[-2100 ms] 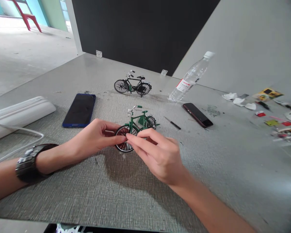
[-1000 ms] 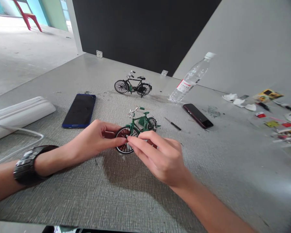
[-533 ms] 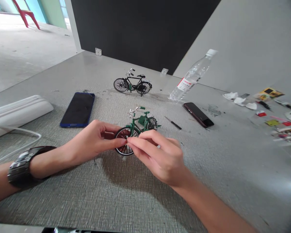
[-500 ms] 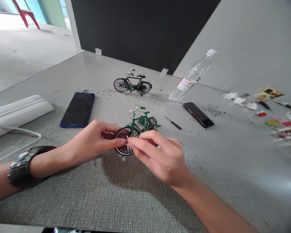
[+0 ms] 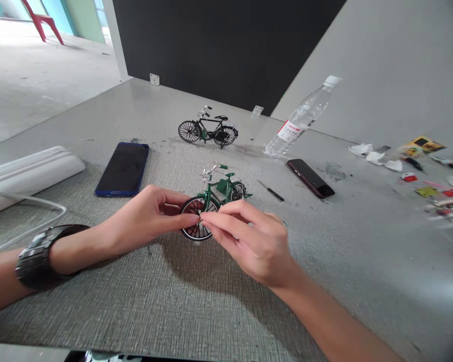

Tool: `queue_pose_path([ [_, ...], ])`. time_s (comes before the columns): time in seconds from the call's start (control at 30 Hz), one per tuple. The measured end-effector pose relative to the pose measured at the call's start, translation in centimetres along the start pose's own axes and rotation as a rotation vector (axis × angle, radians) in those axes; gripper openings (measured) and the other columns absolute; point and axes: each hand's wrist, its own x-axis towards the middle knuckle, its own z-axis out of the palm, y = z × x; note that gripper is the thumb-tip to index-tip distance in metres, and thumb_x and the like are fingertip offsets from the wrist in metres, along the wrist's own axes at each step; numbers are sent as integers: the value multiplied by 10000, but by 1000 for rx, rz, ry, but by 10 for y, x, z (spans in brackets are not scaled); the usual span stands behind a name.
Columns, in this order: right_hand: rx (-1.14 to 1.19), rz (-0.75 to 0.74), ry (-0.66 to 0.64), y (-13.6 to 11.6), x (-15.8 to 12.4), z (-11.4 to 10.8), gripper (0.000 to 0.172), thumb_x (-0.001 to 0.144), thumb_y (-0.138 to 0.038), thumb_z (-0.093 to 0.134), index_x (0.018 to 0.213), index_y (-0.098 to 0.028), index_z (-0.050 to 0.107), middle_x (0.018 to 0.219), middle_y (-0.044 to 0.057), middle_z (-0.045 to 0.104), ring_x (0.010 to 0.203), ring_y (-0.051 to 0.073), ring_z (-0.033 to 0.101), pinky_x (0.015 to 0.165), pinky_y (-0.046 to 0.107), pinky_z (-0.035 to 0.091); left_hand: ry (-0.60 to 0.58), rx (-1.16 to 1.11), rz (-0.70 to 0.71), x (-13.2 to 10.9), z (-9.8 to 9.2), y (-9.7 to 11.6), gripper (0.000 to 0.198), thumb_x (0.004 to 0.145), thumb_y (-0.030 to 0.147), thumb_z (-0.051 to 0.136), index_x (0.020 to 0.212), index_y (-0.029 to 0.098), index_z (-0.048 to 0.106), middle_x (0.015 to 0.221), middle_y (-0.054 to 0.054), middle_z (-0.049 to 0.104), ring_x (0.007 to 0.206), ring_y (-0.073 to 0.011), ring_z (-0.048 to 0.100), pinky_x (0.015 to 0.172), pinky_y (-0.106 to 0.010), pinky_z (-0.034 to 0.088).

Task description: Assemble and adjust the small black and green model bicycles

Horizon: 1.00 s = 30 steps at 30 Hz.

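Note:
A green model bicycle (image 5: pixel 210 193) stands upright on the grey table, its front wheel towards me. My left hand (image 5: pixel 164 211) is closed on the left side of that front wheel, thumb near the hub. At the hub, the fingertips of my right hand (image 5: pixel 251 234) are pinched together; whatever tiny part they may hold is hidden. The right hand also covers the lower part of the bicycle's frame. Farther back stands a black model bicycle (image 5: pixel 208 125), untouched. A small screwdriver (image 5: pixel 275 193) lies to the right of the green bicycle.
A blue-edged phone (image 5: pixel 123 169) lies left, beside a white rounded object (image 5: pixel 30 176) with a cable. On the right are a dark phone (image 5: pixel 311 178), a tilted-looking clear bottle (image 5: pixel 302 118) and several small blurred items. A black panel (image 5: pixel 226 45) closes off the back.
The whole view has shifted very slightly. Both hands keep their places at the green model bicycle's front wheel, with almost no visible movement.

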Motion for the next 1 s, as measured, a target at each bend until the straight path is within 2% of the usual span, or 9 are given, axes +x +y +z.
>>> queue_pose_path([
  [0.4, 2, -27, 5, 1, -1, -1, 140, 951, -171, 661, 1061, -207, 741, 894, -10, 705, 604, 34, 576, 550, 190, 423, -18, -27, -2, 0, 0, -2, 204, 907, 365, 692, 947, 193, 795, 896, -8, 787, 864, -185, 708, 740, -253, 530],
  [0.67, 64, 9, 20, 0, -1, 1, 116, 930, -167, 690, 1026, -205, 743, 885, -10, 705, 614, 38, 592, 543, 183, 433, -18, -21, -5, -1, 0, -1, 243, 902, 360, 696, 1037, 187, 800, 919, -16, 793, 883, -198, 715, 760, -268, 544],
  [1.0, 116, 53, 2, 1, -2, 1, 123, 929, -165, 692, 1032, -211, 741, 909, -5, 698, 638, 44, 609, 587, 184, 475, -21, -8, 5, 0, 0, -1, 229, 904, 349, 694, 1034, 192, 798, 911, -12, 788, 875, -191, 719, 750, -259, 544],
])
